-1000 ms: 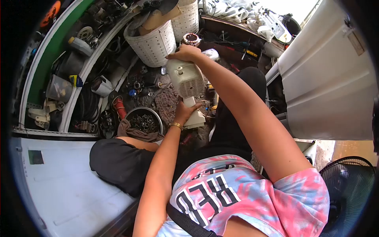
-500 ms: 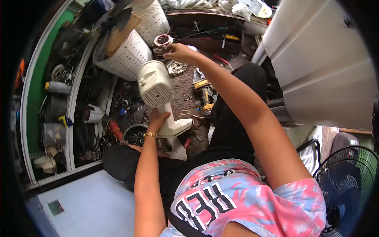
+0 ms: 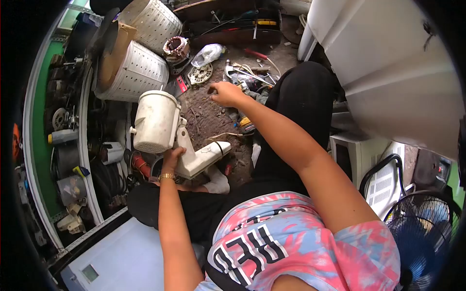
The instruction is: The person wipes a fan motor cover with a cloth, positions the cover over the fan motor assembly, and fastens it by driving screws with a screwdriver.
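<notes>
A cream motor housing (image 3: 156, 121) on a pale neck and wedge-shaped base (image 3: 206, 157) hangs over the floor, tilted. My left hand (image 3: 171, 159), with a gold bracelet at the wrist, is wrapped round the neck below the housing. Over the dirty floor, to the right of the housing, my right hand (image 3: 224, 93) touches nothing, its fingers loosely curled and apart. Beyond it are a round metal cover (image 3: 200, 74), a clear plastic bag (image 3: 208, 55) and a copper-wound stator (image 3: 175, 47). A hammer (image 3: 242, 72) lies among tools near my right knee.
Two white perforated drums (image 3: 141, 72) stand at the back left, beside shelves (image 3: 85, 145) of parts. A long toolbox (image 3: 233, 35) lies at the back. On the right are a large white panel (image 3: 383, 72) and a black fan (image 3: 417, 237). A red-handled tool (image 3: 256, 54) lies on the floor.
My left hand has moved left with the housing and base, which have turned. My right hand has let go of the housing and moved away from it. The view has shifted.
</notes>
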